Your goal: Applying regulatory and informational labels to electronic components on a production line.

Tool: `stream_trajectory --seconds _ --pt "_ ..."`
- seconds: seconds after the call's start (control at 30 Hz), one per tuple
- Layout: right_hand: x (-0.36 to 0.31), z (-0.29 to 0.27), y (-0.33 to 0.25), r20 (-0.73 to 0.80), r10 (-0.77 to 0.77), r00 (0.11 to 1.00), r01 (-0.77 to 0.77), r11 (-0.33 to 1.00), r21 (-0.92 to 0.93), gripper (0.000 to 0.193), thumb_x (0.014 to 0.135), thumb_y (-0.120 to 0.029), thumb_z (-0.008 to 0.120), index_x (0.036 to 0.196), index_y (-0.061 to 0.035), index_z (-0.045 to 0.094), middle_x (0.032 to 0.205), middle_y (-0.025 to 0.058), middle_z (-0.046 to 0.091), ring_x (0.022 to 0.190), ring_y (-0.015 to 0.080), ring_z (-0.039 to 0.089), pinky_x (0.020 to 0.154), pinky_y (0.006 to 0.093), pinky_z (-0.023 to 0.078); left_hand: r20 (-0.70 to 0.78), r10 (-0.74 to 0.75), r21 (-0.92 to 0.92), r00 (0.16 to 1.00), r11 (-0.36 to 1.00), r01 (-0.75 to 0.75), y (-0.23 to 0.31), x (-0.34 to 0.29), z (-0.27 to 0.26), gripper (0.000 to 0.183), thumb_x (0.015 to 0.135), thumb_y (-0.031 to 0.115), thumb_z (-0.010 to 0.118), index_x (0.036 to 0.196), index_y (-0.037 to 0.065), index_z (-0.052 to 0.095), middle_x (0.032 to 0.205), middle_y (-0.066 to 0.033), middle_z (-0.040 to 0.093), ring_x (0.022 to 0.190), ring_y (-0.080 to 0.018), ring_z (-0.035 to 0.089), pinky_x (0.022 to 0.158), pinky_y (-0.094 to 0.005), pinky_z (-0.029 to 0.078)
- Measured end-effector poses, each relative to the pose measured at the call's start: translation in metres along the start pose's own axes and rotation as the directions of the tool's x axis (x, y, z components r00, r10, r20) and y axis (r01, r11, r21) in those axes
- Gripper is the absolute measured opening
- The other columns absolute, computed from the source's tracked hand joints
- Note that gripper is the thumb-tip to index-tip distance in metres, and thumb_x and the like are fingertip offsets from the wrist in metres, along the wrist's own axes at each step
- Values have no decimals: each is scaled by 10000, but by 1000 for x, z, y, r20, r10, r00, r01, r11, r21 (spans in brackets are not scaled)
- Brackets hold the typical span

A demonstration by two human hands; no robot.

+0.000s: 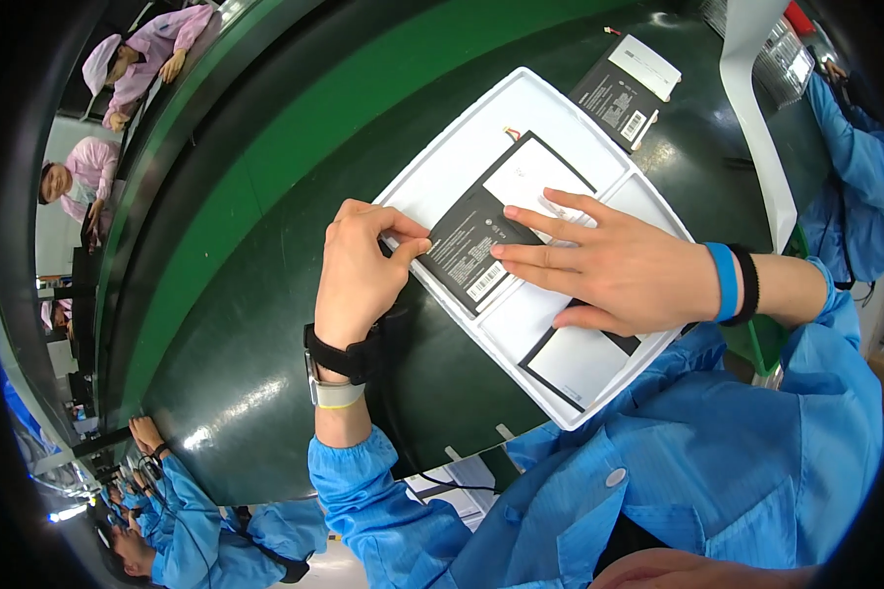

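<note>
On the dark green worktop (pixel 265 393) lies a shallow white rectangular plastic tray (pixel 462 137), and inside it sits a flat black rectangular pack with white printed labels (pixel 467 257). At the pack's near-left corner, the left hand (pixel 359 270) pinches its edge between thumb and forefinger, fingers (pixel 408 231) curled and gripping the corner. From the other side, the right hand (pixel 619 270) lies flat across the pack, its fingers (pixel 540 253) stretched out straight and pressing down, grasping nothing. A second flat black-edged white sheet (pixel 584 363) rests in the tray's near compartment, partly under the right palm. Beyond the tray, well apart from both hands, 1 more black pack with a white label (pixel 624 88) lies on the worktop. Other people in blue and pink coats sit along the left edge of the line.
</note>
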State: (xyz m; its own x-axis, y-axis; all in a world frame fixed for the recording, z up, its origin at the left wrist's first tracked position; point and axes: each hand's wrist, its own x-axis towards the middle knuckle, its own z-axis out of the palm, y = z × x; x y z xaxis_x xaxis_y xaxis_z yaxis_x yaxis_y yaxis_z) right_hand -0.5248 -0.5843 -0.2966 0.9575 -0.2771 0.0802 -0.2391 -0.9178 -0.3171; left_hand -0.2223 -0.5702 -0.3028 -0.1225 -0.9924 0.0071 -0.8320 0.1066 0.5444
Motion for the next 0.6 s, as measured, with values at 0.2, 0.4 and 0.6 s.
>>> stream_trajectory --seconds 0.2,0.4,0.6 --pt "-30 -30 18 -98 106 990 -114 990 -81 468 993 -225 639 1395 12 599 1526 141 556 1542 302 350 1237 510 295 5 29 42 1000 999 -29 5 4 -5 131 757 53 846 879 41 799 879 -124 708 818 -237 645 756 -352 524" --pt "-95 -93 6 -658 244 713 -166 970 180 268 914 -30 663 1175 -3 716 1146 138 737 1116 299 695 959 404 516 -83 16 45 996 999 -13 3 3 8 148 719 39 865 844 29 788 855 -145 699 799 -263 673 731 -360 537" --pt "-156 -124 68 -903 415 111 -165 904 395 340 968 -127 664 1284 -2 659 1228 126 692 1155 197 641 1023 348 473 -23 60 135 998 989 -57 24 -2 -3 125 758 54 831 873 37 785 819 -136 700 783 -251 676 731 -365 538"
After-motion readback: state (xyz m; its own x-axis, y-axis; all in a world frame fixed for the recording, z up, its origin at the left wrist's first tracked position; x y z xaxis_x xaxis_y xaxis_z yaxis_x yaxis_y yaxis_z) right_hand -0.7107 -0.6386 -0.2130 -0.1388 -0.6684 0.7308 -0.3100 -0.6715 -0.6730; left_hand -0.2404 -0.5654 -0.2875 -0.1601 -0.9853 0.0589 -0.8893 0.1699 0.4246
